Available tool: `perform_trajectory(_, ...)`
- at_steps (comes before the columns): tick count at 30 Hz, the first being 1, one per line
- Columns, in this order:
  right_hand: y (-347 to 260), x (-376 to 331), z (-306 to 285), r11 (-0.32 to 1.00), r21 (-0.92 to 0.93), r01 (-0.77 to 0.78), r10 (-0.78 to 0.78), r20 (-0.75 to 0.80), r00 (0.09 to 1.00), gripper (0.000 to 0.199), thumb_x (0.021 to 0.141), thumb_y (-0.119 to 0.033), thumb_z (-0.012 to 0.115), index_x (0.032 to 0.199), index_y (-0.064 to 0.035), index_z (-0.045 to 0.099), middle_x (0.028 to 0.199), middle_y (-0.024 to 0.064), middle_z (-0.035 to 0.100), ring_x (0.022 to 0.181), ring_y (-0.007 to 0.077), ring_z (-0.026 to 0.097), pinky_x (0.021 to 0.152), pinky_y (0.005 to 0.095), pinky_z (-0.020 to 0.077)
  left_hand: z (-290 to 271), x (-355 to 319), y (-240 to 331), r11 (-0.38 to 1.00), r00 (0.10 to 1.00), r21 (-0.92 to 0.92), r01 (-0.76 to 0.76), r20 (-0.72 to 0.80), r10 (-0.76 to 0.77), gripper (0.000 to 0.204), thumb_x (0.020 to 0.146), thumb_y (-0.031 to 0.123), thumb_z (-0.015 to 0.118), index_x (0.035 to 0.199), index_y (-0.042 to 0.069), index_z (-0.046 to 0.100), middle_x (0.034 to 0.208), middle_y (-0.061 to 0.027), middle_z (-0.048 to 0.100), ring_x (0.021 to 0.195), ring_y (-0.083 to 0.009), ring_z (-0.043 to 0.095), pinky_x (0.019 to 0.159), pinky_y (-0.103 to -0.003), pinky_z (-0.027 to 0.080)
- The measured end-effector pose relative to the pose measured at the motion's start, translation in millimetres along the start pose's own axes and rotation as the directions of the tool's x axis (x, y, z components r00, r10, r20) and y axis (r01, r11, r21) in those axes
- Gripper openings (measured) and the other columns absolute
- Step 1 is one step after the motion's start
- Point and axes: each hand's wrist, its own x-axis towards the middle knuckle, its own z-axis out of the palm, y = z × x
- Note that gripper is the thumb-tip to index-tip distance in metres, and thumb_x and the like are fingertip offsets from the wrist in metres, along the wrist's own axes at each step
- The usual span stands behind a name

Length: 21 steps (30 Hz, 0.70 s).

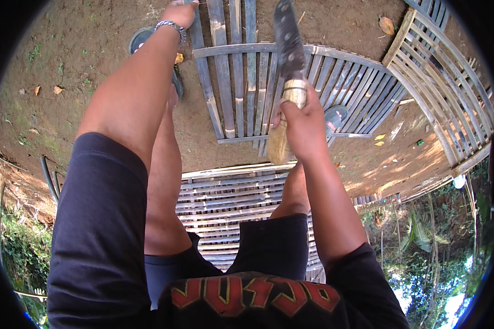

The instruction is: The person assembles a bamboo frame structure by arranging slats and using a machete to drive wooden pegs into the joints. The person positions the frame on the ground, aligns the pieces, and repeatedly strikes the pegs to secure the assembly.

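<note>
My right hand is closed round the pale wooden handle of a machete. Its dark, worn blade points away from me, over a panel of split bamboo slats. At the far left, my left hand, with a chain bracelet at the wrist, grips the outermost grey bamboo slat of that panel. Some of its fingers are hidden at the upper edge. A curved bamboo crosspiece runs across the slats below the blade.
Between my legs is a slatted bamboo seat. Another bamboo lattice stands at the right. My sandalled feet rest beside the panel, the right sandal close to the slats. Dry leaves lie on the bare earth.
</note>
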Motion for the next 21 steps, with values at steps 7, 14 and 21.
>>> perform_trajectory(7,-1,4,-7,0.979,0.028,-0.2,0.198,0.071,0.978,0.056,0.091,-0.003,0.058,0.144,0.0024,0.041,0.09,0.0082,0.062,0.065,0.015,0.062,0.06,0.0311,0.0508,-50,-17,43,0.779,0.961,-0.562,0.276,0.137,-0.242,0.039,0.094,0.031,0.06,0.117,0.001,0.07,0.112,-0.0185,0.073,0.104,-0.0311,0.07,0.094,-0.041,0.052)
perform_trajectory(14,1,6,4,0.987,0.158,-0.02,0.023,-0.02,1.0,0.042,0.091,-0.002,0.056,0.131,0.0002,0.046,0.086,0.009,0.061,0.065,0.0174,0.061,0.059,0.0341,0.0529,-68,-34,50,0.493,0.899,-0.793,0.357,0.15,-0.41,0.042,0.094,0.035,0.068,0.118,0.0,0.07,0.109,-0.0151,0.075,0.102,-0.0262,0.07,0.093,-0.038,0.05)
perform_trajectory(21,-12,0,-9,0.977,0.179,-0.118,0.122,-0.013,0.992,0.029,0.092,-0.003,0.054,0.12,-0.0014,0.049,0.083,0.0092,0.06,0.064,0.0171,0.061,0.059,0.0346,0.0545,-113,-60,76,0.474,0.88,-0.768,0.431,0.239,-0.411,0.041,0.094,0.034,0.068,0.117,0.001,0.071,0.105,-0.0146,0.075,0.097,-0.0268,0.071,0.09,-0.039,0.051)
